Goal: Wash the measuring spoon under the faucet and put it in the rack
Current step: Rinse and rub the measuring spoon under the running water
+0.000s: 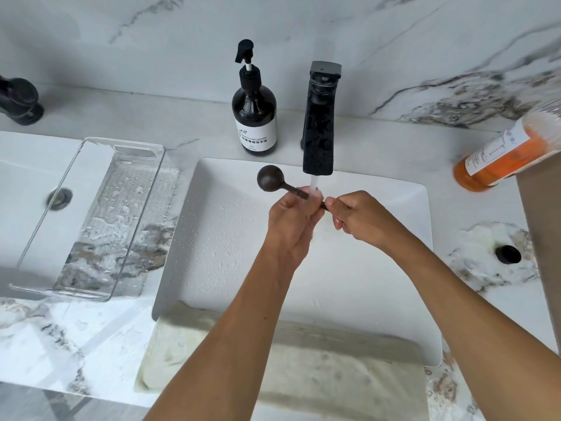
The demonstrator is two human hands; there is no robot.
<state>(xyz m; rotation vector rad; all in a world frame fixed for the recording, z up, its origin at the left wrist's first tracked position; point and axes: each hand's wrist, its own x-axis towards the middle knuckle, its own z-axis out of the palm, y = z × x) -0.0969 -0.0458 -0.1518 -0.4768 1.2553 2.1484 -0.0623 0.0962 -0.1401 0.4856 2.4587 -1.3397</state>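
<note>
A dark brown measuring spoon with a round bowl is held level over the white sink, bowl pointing left. My left hand grips the middle of its handle, and my right hand pinches the handle's end. Water runs from the black faucet onto the handle and my left fingers. The clear plastic rack lies to the left of the sink, wet and with nothing in it.
A dark pump soap bottle stands behind the sink, left of the faucet. An orange bottle lies tilted at the right. A cloth is draped over the sink's front edge. A second basin sits under the rack.
</note>
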